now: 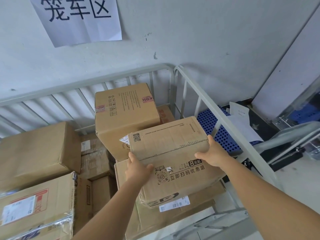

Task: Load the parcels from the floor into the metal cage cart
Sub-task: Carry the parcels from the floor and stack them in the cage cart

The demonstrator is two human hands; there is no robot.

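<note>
Fingers [133, 157] of left hand [137, 168] curled over near-left corner of printed carton [174, 163], thumb laid on its front face; right hand [213, 155] clasped round its right edge, fingers wrapped past the corner and partly hidden. Carton held between both hands, tilted, inside metal cage cart [204, 99] near its right rail.

Head view, step in hand: judged as placing of one parcel, carton apparently touching or just above flat carton [173, 220] beneath; contact not certain. Next move, as judged: lowered square onto that flat carton, pushed back toward tall carton [124, 110], then both grips released. Risk noted: overhang at front edge, possible slide.

Contents of cage cart, placed relative to printed carton: tall carton directly behind, touching or nearly so; plain carton [38, 148] well left; taped carton with labels [34, 208] front-left; smaller cartons low between these, partly hidden.

Outside cart, right of printed carton: blue perforated pallet [221, 130], loose papers upon it.
</note>
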